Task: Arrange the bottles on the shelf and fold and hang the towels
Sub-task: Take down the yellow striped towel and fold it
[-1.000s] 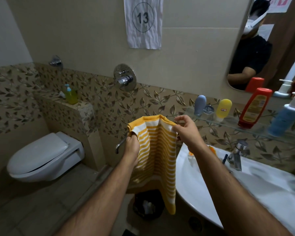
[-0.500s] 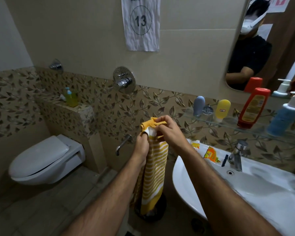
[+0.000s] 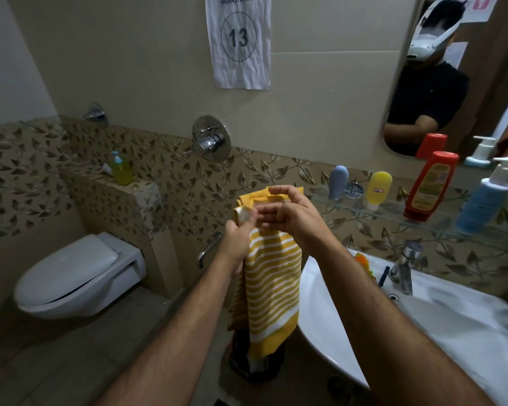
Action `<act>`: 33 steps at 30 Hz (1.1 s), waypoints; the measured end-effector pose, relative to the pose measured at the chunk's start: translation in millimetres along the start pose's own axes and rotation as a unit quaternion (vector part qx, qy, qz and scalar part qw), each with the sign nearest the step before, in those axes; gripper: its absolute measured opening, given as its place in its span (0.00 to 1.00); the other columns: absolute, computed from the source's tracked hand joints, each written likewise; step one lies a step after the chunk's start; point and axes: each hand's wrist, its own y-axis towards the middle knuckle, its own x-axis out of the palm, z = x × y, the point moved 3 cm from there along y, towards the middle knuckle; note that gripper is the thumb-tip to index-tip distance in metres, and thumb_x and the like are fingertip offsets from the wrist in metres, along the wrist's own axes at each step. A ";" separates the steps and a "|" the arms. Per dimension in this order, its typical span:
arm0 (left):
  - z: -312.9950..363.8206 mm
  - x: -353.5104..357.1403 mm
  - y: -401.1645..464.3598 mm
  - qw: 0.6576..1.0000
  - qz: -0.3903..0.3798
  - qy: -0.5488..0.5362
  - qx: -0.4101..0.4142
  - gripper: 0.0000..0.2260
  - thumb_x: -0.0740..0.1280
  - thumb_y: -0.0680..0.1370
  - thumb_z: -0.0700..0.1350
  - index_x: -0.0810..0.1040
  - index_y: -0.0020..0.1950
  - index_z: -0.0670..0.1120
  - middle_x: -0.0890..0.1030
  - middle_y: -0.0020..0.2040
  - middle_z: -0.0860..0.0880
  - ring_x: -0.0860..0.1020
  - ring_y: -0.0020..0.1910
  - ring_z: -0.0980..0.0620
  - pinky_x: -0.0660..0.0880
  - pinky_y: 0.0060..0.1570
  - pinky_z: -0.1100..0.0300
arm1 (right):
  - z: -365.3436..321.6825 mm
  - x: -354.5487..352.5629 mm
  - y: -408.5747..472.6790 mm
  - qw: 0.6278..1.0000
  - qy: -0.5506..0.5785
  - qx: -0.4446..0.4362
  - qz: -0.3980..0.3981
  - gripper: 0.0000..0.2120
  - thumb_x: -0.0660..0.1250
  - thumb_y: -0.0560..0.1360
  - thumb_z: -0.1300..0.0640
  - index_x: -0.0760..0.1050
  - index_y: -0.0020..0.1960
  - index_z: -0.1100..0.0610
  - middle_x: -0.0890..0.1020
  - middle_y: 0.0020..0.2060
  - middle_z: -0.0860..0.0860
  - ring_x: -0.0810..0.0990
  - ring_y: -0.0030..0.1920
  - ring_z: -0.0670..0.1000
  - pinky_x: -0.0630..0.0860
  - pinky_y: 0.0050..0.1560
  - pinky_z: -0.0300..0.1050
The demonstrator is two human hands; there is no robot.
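Both hands, left [image 3: 237, 230] and right [image 3: 291, 215], pinch the towel [image 3: 272, 276] top together, letting it hang folded lengthwise.

In front of me on the right, a glass shelf [image 3: 393, 210] is fixed to the leaf-patterned wall. Four bottles stand on it in a row: a grey-blue tube [image 3: 338, 182], then a yellow tube [image 3: 378, 191], then a red bottle [image 3: 430, 186] standing on its cap, then a blue pump bottle [image 3: 484, 204]. On my left, a tiled ledge [image 3: 129, 190] above the toilet [image 3: 79, 276] carries a green soap bottle [image 3: 121, 171]. The toilet hangs above the tiled floor [image 3: 71, 361].
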 end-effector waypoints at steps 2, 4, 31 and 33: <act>0.7 -0.6 3.6 0.999 0.013 -0.030 -0.036 0.37 0.67 0.70 0.68 0.74 0.63 0.37 0.81 0.58 0.40 0.82 0.55 0.44 0.79 0.55 0.46 | -2.3 -13.4 -3.7 0.998 0.007 -0.037 0.048 0.18 0.54 0.77 0.71 0.69 0.64 0.58 0.86 0.49 0.59 0.85 0.51 0.58 0.82 0.48 0.50; 7.2 1.1 3.1 0.998 -0.004 -0.048 -0.031 0.25 0.63 0.78 0.61 0.79 0.57 0.40 0.84 0.52 0.42 0.84 0.49 0.45 0.82 0.49 0.49 | 0.7 -36.7 -9.8 0.983 -0.044 -0.084 0.156 0.14 0.64 0.78 0.66 0.71 0.61 0.57 0.85 0.45 0.57 0.84 0.47 0.55 0.80 0.40 0.44; 56.3 51.1 14.1 0.990 -0.115 0.045 0.061 0.14 0.65 0.71 0.64 0.71 0.51 0.58 0.78 0.50 0.54 0.78 0.54 0.48 0.76 0.59 0.44 | -89.5 -98.8 -63.3 0.913 -0.388 -0.120 -0.042 0.34 0.70 0.58 0.24 0.77 0.58 0.42 0.74 0.60 0.44 0.76 0.57 0.44 0.78 0.50 0.40; 60.7 48.1 22.1 0.984 -0.153 0.069 0.063 0.29 0.66 0.67 0.68 0.71 0.63 0.54 0.78 0.54 0.53 0.78 0.56 0.48 0.76 0.59 0.45 | -99.0 -93.9 -56.9 0.870 -0.488 -0.053 -0.044 0.36 0.69 0.55 0.23 0.76 0.56 0.42 0.73 0.60 0.43 0.75 0.56 0.42 0.75 0.49 0.38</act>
